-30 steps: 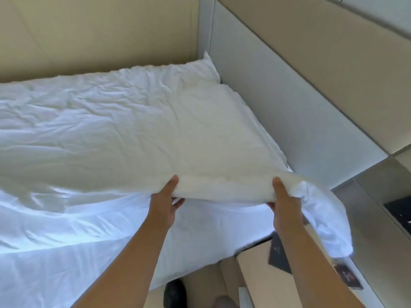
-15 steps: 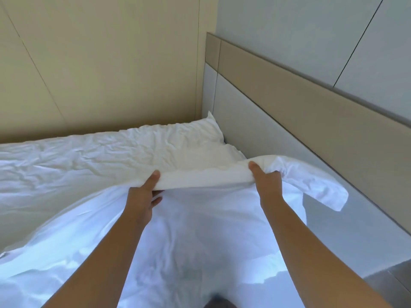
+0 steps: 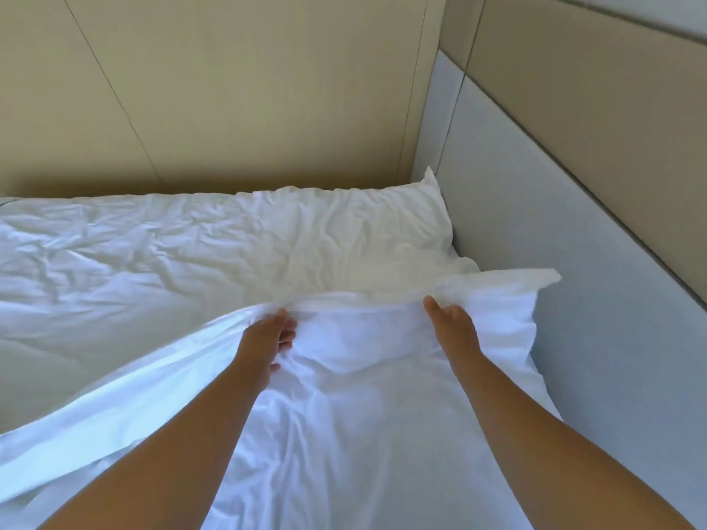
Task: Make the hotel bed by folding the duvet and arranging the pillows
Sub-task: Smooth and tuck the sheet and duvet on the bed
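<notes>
— Now, duvet (image 3: 344, 434) fills lower centre, top edge raised toward pillow (image 3: 344, 231) at upper centre. Carry edge level, both pulls even, then lay flat without a skew.

— Grips?

— Left hand (image 3: 267, 338) and right hand (image 3: 453, 327) both pinching that edge. Fingertips buried in cloth; mattress hidden; left side cut off.

Two hands are showing: the left hand (image 3: 267, 334) near the middle and the right hand (image 3: 451, 323) to its right, each on one bare forearm. One white duvet (image 3: 344, 415) is spreading across the near part of the scene. One white pillow (image 3: 344, 231) is lying at the far right corner. One bed (image 3: 95, 269) is carrying them. One padded headboard (image 3: 554, 242) is running along the right.
</notes>
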Demonstrator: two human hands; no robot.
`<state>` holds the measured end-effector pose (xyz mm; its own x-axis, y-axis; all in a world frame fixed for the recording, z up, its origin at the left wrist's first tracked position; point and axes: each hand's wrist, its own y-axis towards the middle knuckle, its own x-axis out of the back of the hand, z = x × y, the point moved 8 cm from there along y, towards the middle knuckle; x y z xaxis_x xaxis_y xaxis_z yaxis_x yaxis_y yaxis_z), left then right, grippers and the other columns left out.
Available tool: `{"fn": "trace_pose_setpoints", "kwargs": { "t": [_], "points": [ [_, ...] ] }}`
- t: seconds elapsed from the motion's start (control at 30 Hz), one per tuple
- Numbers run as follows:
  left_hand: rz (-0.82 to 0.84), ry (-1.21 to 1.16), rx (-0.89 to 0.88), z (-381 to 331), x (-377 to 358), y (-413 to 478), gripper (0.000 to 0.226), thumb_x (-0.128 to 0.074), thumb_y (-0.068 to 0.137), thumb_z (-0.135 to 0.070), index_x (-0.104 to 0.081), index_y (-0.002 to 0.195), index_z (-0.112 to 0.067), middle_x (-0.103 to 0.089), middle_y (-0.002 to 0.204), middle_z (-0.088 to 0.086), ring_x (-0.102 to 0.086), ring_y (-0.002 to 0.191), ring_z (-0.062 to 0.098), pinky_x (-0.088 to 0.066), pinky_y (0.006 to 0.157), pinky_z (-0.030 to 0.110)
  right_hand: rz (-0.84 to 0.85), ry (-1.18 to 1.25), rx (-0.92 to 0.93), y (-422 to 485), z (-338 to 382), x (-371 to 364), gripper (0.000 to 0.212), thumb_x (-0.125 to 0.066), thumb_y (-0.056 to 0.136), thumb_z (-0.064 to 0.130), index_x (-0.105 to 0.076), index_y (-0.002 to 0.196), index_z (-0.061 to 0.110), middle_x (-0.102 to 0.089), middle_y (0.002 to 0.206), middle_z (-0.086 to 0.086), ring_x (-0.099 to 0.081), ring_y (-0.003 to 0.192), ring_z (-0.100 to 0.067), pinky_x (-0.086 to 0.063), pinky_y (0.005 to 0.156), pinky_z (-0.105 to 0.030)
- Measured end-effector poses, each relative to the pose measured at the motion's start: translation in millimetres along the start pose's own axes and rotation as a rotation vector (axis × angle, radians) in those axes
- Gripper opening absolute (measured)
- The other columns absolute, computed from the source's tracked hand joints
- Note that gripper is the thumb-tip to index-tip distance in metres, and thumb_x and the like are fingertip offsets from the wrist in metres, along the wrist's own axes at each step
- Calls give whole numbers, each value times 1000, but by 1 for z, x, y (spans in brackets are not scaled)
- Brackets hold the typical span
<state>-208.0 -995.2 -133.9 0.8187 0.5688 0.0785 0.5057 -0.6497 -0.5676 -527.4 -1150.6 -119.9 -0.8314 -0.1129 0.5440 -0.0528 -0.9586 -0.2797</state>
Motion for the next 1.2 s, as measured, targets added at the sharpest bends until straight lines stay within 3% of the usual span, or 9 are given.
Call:
{"fn": "trace_pose_setpoints", "kwargs": {
  "t": [0.07,0.2,0.33,0.43,0.53,0.73,0.93,1.07,1.2],
  "points": [
    [9,59,-23,11,-20,12,32,-56,98,-45,-70,100,-17,-68,93,0,-62,90,20,-38,78,37,-2,-69,6,12,-21,-6,58,-45,75,79,-52,72,22,-56,75,-1,-57,78,-28,-38,68,-32],
    [97,215,-181,13,-82,21,30,-65,93,-39,-68,90,-10,-66,85,2,-61,83,21,-40,67,29,-32,-133,149,19,-34,4,45,-63,93,47,-60,120,11,-58,122,-7,-56,113,-23,-40,87,-29],
    [265,538,-384,5,-160,13,36,-68,85,-52,-69,107,-24,-68,104,-7,-67,92,12,-45,77,25,-114,-295,274,-7,-49,24,42,-62,95,37,-59,126,10,-56,133,-8,-51,126,-25,-41,103,-35],
    [433,813,-586,8,-222,0,44,-67,93,-41,-59,132,-23,-58,128,-6,-58,114,14,-41,92,23,-174,-499,262,-40,-85,37,63,-45,90,54,-56,134,10,-49,147,-10,-41,139,-29,-35,114,-45],
    [511,1030,-805,8,-274,-8,52,-65,93,-42,-53,138,-19,-52,140,0,-50,128,23,-43,104,38,-219,-601,143,-76,-123,57,80,-36,86,65,-45,145,12,-43,152,-11,-38,141,-29,-33,116,-48],
    [593,1454,-1088,0,-354,-12,62,-55,93,-56,-40,147,-29,-32,155,3,-28,144,28,-31,109,53,-241,-566,-174,-159,-196,103,104,-31,74,85,-29,152,16,-50,142,-4,-49,130,-25,-41,108,-42],
    [368,1479,-767,-30,-358,58,102,-55,75,-83,-14,152,-30,-36,150,14,-36,138,40,-31,104,65,-305,-486,-303,-195,-235,113,110,-37,65,95,-45,142,16,-61,123,-1,-56,116,-29,-46,101,-43],
    [289,1371,-696,-18,-347,60,94,-55,75,-83,-39,133,-11,-58,128,18,-55,120,40,-42,94,48,-305,-409,-296,-175,-235,109,82,-41,67,93,-50,112,24,-67,103,6,-66,96,-26,-49,76,-36],
    [246,1329,-813,-47,-351,58,76,-52,77,-84,-53,107,-13,-66,105,15,-62,103,40,-44,79,41,-452,-401,-158,-169,-215,128,66,-47,71,89,-46,91,26,-52,65,17,-67,64,-23,-43,52,-31]
  ]
}}
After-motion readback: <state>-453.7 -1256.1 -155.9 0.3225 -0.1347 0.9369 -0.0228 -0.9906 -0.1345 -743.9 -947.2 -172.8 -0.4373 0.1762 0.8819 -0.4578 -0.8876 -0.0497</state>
